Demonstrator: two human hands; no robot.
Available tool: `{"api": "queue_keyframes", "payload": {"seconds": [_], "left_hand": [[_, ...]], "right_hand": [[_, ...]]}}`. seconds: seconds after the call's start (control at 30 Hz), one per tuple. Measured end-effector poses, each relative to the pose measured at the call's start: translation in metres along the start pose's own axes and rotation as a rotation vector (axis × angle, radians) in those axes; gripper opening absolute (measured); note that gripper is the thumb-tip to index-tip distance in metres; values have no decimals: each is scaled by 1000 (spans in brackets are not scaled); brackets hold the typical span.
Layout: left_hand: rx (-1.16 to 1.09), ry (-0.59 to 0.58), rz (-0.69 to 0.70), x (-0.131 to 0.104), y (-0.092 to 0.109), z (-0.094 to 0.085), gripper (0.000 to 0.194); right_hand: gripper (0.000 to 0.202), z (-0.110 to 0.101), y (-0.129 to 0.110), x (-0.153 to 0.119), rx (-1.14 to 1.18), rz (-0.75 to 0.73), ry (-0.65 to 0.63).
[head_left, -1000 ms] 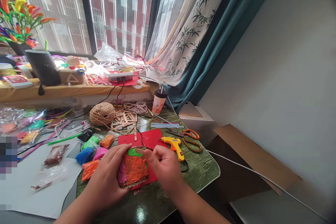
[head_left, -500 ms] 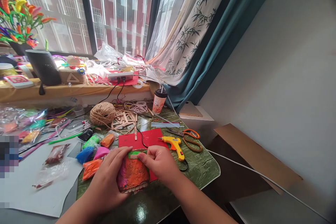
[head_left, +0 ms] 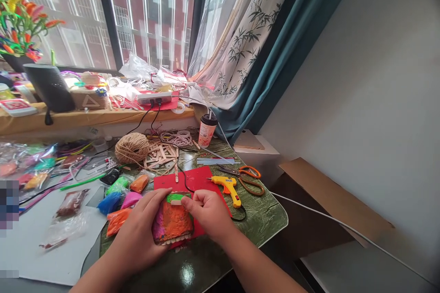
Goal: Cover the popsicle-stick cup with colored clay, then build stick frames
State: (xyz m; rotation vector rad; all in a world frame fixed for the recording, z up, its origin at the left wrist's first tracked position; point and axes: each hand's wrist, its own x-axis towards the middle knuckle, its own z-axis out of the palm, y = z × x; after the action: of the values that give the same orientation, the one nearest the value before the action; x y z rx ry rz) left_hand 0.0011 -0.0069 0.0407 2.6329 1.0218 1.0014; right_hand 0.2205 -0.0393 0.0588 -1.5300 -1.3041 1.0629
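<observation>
Between my hands is a small craft piece covered in modelling clay (head_left: 177,222), mostly orange with purple on its left side. A row of pale wooden stick ends lines its lower edge. Along its top runs a band of green clay (head_left: 178,197). My left hand (head_left: 139,222) wraps around the left side, thumb low and fingers at the top. With thumb and curled fingers, my right hand (head_left: 210,215) pinches a short flat wooden stick (head_left: 176,202), which lies against the green clay. The fingertips hide the stick's right end.
A red sheet (head_left: 199,178) lies under and behind the piece. To its right are a yellow glue gun (head_left: 225,184) and orange-handled scissors (head_left: 250,178). Bags of coloured clay (head_left: 118,222) sit left. Farther back are a twine ball (head_left: 132,148), wooden sticks (head_left: 161,155) and a lidded cup (head_left: 207,130).
The clay-covered piece has tipped a little, and its lower row of stick ends shows more clearly. Both hands keep their grip. The whole view has shifted slightly.
</observation>
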Motion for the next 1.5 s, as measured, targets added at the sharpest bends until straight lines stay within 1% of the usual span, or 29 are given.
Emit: {"api": "queue_keyframes", "payload": {"seconds": [0.13, 0.37, 0.57, 0.63, 0.7, 0.77, 1.03, 1.2, 1.37, 1.5], "left_hand": [[-8, 8, -8, -1, 0, 1, 83], [9, 21, -19, -4, -2, 5, 84], [19, 23, -18, -2, 0, 3, 85], [16, 14, -11, 0, 1, 2, 86], [10, 3, -11, 1, 2, 0, 86], [9, 3, -13, 2, 2, 0, 87], [0, 30, 21, 1, 7, -2, 84], [6, 55, 41, 2, 8, -3, 83], [43, 20, 42, 0, 7, -5, 86], [58, 19, 58, 0, 8, -7, 86]], "right_hand": [[57, 1, 1, 3, -8, 23, -29], [58, 2, 2, 5, -24, 5, -64], [57, 2, 3, 6, -20, 3, -68], [58, -1, 1, 5, -4, 1, -37], [60, -4, -2, 4, 20, -10, 38], [61, -4, -3, 2, 34, -18, 81], [59, 4, -4, 4, 20, 7, -42], [54, 1, -6, 2, -14, -6, -62], [53, -1, -9, -1, 27, -9, -29], [51, -3, -13, 0, -28, -13, -56]]}}
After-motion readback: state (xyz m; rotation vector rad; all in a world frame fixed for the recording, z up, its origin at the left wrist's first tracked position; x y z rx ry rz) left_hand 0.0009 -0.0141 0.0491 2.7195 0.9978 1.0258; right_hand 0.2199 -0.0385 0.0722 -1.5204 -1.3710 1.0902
